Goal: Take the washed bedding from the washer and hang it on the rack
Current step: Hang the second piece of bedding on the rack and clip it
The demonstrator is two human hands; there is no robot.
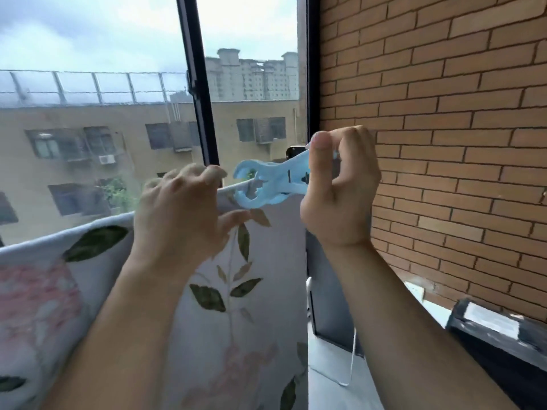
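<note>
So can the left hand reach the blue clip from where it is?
Probably yes. The left hand is right beside the blue clip, whose front end points toward it, with nothing between them. The right hand pinches the clip's handle end.

Count as inspected. One flowered sheet (pixel 225 291), hanging. One blue peg (pixel 272 184), at the sheet's top edge. Two hands: the left hand (pixel 183 214) at that same edge, the right hand (pixel 340 184) just right of it. One brick wall (pixel 444 113), right of the sheet. One black box (pixel 488 329), lower right of the sheet. One white cord (pixel 352 359), between sheet and box.
</note>
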